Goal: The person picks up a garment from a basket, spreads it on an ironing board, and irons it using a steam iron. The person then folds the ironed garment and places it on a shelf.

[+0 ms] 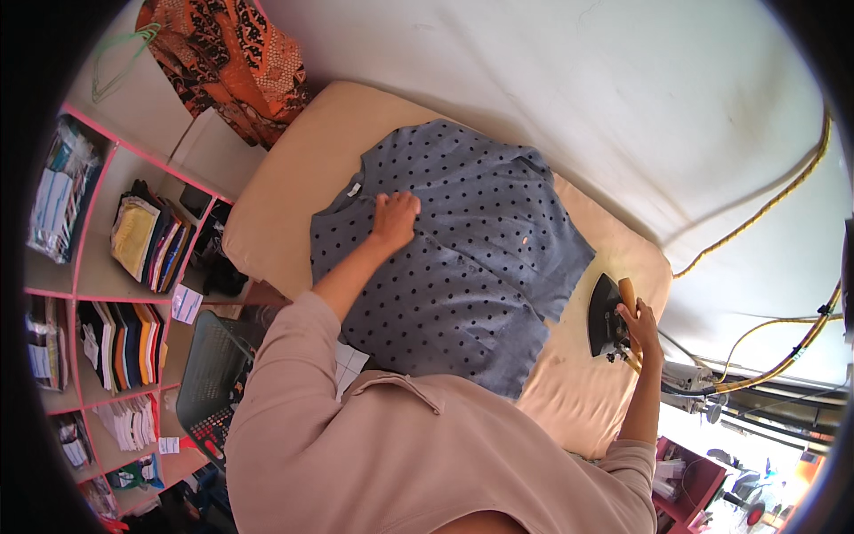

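A grey-blue top with dark polka dots is spread over a padded ironing table in front of me. Its neckline, with a small white label, faces left, and creases run across the cloth. My left hand is on the top near the neckline, its curled fingers gripping a bit of fabric along the front opening. At the table's right end, my right hand is wrapped around the wooden handle of a steam iron. The iron rests on the beige cover, apart from the top's wavy hem.
Shelves with pink edges at left hold folded clothes. A grey-green plastic basket stands beside them. An orange batik cloth hangs by the wall. A yellow-black hose and pipes run along the right.
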Tool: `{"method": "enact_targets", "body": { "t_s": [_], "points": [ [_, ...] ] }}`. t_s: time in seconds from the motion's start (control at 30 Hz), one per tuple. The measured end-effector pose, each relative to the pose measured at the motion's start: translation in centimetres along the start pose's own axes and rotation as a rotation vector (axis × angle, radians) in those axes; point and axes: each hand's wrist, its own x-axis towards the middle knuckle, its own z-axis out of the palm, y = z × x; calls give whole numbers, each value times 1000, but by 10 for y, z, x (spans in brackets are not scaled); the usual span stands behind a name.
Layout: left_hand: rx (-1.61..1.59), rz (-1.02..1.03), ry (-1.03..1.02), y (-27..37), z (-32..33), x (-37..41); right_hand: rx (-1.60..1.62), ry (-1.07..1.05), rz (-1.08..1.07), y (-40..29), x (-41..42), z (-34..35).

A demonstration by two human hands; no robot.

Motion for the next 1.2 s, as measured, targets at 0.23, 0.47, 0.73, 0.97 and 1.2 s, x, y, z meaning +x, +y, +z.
{"method": "enact_targets", "body": {
  "t_s": [0.23, 0.47, 0.73, 0.97, 1.2],
  "points": [
    [-328, 408, 265, 81, 65, -63, 171, -25, -2, -9, 15, 5],
    [-572, -109, 481, -28, 8, -73, 462, -7, 194, -51, -11, 4],
    [-440, -698, 493, -105, 32, -196, 406, -140, -188, -257, -68, 17],
    [-525, -306, 400, -129, 11, -62, 2, -10, -751, -411, -58, 108],
    [-662, -493, -12, -136, 36, 5, -36, -57, -608, -432, -57, 147]
  ]
}}
